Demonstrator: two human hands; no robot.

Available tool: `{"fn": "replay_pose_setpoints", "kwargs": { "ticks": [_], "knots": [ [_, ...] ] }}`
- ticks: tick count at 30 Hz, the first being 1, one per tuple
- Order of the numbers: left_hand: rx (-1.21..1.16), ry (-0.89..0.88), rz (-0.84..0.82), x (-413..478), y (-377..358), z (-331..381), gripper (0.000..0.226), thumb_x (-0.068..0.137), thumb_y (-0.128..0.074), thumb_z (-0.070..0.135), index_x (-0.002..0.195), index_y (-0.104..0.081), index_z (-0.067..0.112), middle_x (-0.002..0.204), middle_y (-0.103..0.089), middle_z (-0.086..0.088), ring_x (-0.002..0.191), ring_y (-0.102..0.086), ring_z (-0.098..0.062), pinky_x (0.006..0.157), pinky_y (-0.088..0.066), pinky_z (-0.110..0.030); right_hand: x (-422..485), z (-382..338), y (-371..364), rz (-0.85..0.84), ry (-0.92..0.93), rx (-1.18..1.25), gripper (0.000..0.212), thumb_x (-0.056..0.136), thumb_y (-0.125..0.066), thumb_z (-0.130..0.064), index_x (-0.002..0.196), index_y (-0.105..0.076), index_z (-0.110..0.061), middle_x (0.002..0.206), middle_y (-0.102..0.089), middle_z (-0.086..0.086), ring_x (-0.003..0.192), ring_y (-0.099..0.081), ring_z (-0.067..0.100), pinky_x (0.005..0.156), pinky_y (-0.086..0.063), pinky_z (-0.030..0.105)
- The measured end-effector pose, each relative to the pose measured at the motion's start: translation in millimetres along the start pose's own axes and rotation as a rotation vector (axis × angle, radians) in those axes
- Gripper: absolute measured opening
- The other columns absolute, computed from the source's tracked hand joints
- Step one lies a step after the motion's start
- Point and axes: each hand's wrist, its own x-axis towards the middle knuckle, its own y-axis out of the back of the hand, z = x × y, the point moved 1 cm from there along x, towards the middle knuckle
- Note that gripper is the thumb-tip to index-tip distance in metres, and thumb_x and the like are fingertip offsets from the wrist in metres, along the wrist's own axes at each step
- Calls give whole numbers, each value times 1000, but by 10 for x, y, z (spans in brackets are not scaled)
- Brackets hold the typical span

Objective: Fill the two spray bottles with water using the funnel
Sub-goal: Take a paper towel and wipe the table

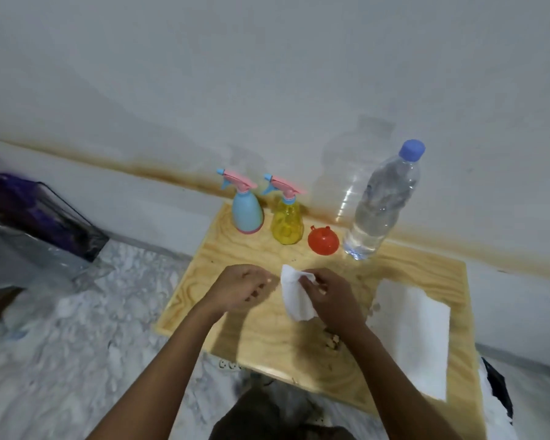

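A pale wall (267,74) with a rusty stain line — marbled floor (77,344), light wooden table (267,341).

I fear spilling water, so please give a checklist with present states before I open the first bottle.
1. Right hand free: not ok, it pinches a white tissue.
2. Left hand free: ok, it holds nothing.
3. Spray heads off the blue spray bottle and the yellow spray bottle: not ok, both on.
4. Funnel in a neck: not ok, it rests on the board.
5. Water bottle uncapped: not ok, blue cap on.
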Motion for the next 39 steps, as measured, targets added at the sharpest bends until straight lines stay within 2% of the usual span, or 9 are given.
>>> {"fn": "replay_pose_setpoints", "kwargs": {
  "ticks": [3,7,14,21,25,28,34,37,39],
  "knots": [
    [179,9,177,285,364,-477,24,79,-79,35,98,-66,27,90,-66,7,93,-66,-20,87,-55,-33,220,76,-360,-58,-12,-74,13,91,-66,-14,101,-75,-15,96,-71,1,88,-64,15,80,-51,28],
    [562,127,119,934,629,-1295,79,64,-64,84,127,-50,39,128,-63,3,125,-56,-13,107,-44,-31,517,130,-775,-109,-30,-143,17,92,-61,-13,103,-74,-16,100,-74,4,88,-65,18,77,-44,26],
    [798,92,33,861,893,-1066,111,71,-78,60,156,-19,22,165,-1,-13,153,0,-33,122,-18,-45,960,186,-1250,-21,-5,-267,32,96,-49,-6,122,-67,-13,128,-66,4,115,-61,22,89,-39,21],
    [722,69,23,945,884,-1219,114,71,-81,53,158,-14,25,166,10,-9,153,15,-29,124,-10,-47,1078,392,-1526,-153,132,-691,39,94,-47,-12,132,-59,-6,138,-57,14,126,-56,31,104,-42,46],
    [686,58,42,958,876,-1252,114,69,-83,52,158,-16,26,166,10,-9,152,16,-29,124,-10,-50,993,406,-1598,-250,164,-984,50,90,-54,-24,138,-53,-8,143,-53,11,138,-44,26,111,-24,65],
    [696,46,48,960,872,-1268,114,69,-83,54,157,-17,25,166,9,-10,152,16,-30,124,-9,-52,1043,396,-1544,-240,236,-1003,44,91,-47,-28,130,-58,-10,143,-53,10,137,-45,28,111,-27,63],
    [679,27,58,958,875,-1289,110,69,-83,51,156,-21,25,166,8,-11,152,16,-30,122,-7,-53,1073,510,-1465,-519,389,-1044,64,89,-55,-16,146,-36,7,152,-37,25,143,-36,35,109,-38,52],
    [666,25,64,967,870,-1304,109,69,-84,50,156,-22,26,166,8,-10,152,17,-29,122,-5,-53,1030,462,-1585,-490,393,-989,62,91,-60,-18,144,-39,7,148,-44,25,137,-44,36,103,-45,51],
    [654,32,67,972,868,-1308,109,69,-84,49,156,-22,27,166,10,-9,152,18,-28,122,-3,-51,994,378,-1698,-464,364,-932,57,97,-44,-23,146,-35,4,147,-46,24,136,-46,36,103,-45,50]
  ]
}}
